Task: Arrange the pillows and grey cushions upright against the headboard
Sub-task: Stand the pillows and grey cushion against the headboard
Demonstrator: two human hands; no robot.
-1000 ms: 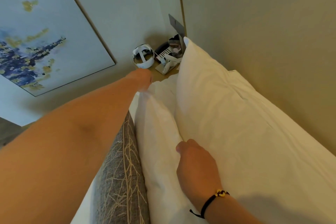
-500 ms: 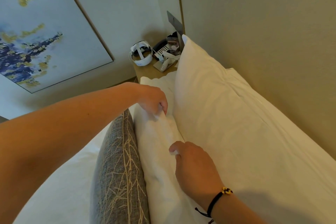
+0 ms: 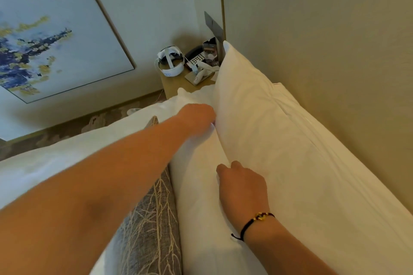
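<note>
Two white pillows stand along headboard (image 3: 324,40), long axis near-to-far. Left hand (image 3: 197,116) pinches front pillow (image 3: 199,185) top edge, far end; right hand (image 3: 242,187) rests flat, nearer. Grey cushion (image 3: 152,219) left.

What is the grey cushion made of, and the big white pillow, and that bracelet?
The grey cushion looks like coarse woven cloth with pale stitched branch lines. The big white pillow seems smooth cotton, matte and softly creased. The bracelet on the right hand looks like black cord with a shiny gold-coloured bead, maybe metal.
</note>
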